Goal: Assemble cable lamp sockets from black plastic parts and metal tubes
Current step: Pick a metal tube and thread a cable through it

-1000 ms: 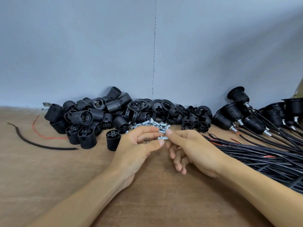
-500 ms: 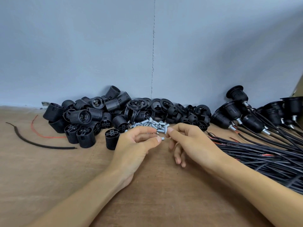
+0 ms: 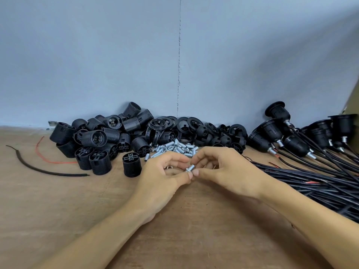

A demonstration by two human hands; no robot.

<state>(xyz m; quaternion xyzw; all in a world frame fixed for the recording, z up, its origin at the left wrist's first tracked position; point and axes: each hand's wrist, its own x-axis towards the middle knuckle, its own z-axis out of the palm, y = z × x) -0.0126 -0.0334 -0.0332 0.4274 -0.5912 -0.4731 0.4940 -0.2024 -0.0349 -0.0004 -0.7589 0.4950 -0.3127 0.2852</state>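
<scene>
A short silver metal tube [image 3: 190, 168] with a small nut on it is pinched between my left hand [image 3: 163, 177] and my right hand [image 3: 225, 169], just above the wooden table [image 3: 58, 210]. Both hands meet at the table's middle. Behind them lies a heap of loose metal tubes [image 3: 174, 147]. Black threaded socket bodies [image 3: 93, 140] are piled at the back left, black rings and caps [image 3: 209, 133] at the back middle. One socket body [image 3: 132, 165] stands alone left of my left hand.
Finished sockets with black cables [image 3: 291, 138] lie at the right, their cable bundle [image 3: 320, 183] running toward the front right. A loose black wire [image 3: 38, 168] and a red wire [image 3: 44, 156] lie at the left. A grey wall stands behind everything.
Both hands have drawn slightly back from the tube heap toward me. The tube they pinch now shows more plainly between the fingertips, and my right fingers have curled up off the table.
</scene>
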